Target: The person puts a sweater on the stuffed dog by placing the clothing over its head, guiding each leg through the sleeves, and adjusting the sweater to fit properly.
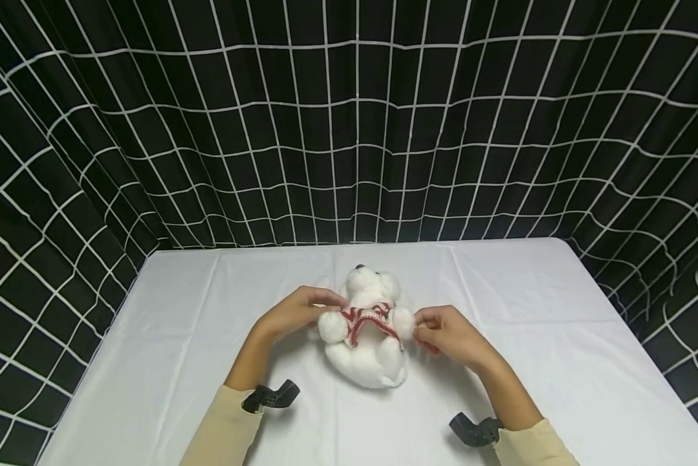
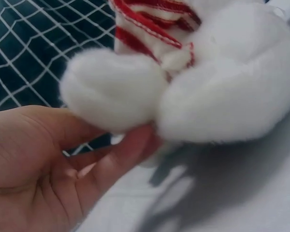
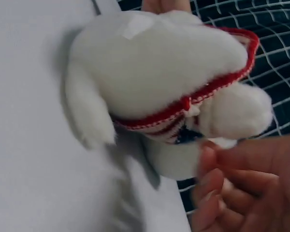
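Observation:
A white plush bear point(image 1: 367, 362) in a red-and-white knitted sweater point(image 1: 374, 316) leans back on the white table, its black nose pointing upward. My left hand point(image 1: 302, 310) holds the bear's arm at the left; in the left wrist view, fingers point(image 2: 121, 157) pass behind and under the white paw point(image 2: 113, 89), and their tips are hidden. On the other side, my right hand point(image 1: 450, 333) has curled fingers at the opposite arm. In the right wrist view, its thumb and forefinger pinch at the sweater's sleeve edge beside the paw point(image 3: 239, 111).
The white tablecloth point(image 1: 168, 362) spreads around the bear, with faint fold lines. A black curtain point(image 1: 343, 129) with a white grid hangs behind the table and along both sides. Black wrist mounts point(image 1: 273, 395) sit at both sleeve cuffs.

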A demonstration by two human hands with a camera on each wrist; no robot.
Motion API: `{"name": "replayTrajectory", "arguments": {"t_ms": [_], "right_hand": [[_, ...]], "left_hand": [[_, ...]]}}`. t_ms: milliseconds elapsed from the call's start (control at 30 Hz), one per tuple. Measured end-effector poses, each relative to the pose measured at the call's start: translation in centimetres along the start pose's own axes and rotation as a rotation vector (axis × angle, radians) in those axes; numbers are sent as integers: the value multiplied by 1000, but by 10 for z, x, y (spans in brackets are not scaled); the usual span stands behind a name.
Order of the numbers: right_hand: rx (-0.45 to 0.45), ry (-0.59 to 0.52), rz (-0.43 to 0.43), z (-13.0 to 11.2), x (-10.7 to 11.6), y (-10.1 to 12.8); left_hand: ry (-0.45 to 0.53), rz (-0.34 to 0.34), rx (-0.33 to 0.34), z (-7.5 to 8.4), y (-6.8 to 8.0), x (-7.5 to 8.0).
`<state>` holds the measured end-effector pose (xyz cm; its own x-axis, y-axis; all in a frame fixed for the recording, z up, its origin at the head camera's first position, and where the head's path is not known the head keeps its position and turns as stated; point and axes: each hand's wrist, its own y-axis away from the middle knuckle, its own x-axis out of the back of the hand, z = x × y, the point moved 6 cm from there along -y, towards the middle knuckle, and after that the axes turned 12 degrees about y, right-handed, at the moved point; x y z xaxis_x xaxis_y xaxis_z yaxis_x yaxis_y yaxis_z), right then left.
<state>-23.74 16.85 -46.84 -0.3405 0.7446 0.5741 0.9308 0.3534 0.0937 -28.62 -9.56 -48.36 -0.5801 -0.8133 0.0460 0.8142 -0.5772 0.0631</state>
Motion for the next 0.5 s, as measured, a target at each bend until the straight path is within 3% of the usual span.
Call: {"name": "replayTrajectory", "arguments": {"t_ms": [100,200,367,500], "right_hand": [[-27,-42,141,3,7,-3],[21,-78,210,1,7,-9],[144,-77,170,-8,4,-23],[187,-41,104,-12,4,-30]], "left_hand": [[-2,2,5,-6,-8,-2],[-5,3,8,-10,-12,-4],[0,33,-33,-9,-14,-3],[-4,40,-50,-5,-15,-2]]}}
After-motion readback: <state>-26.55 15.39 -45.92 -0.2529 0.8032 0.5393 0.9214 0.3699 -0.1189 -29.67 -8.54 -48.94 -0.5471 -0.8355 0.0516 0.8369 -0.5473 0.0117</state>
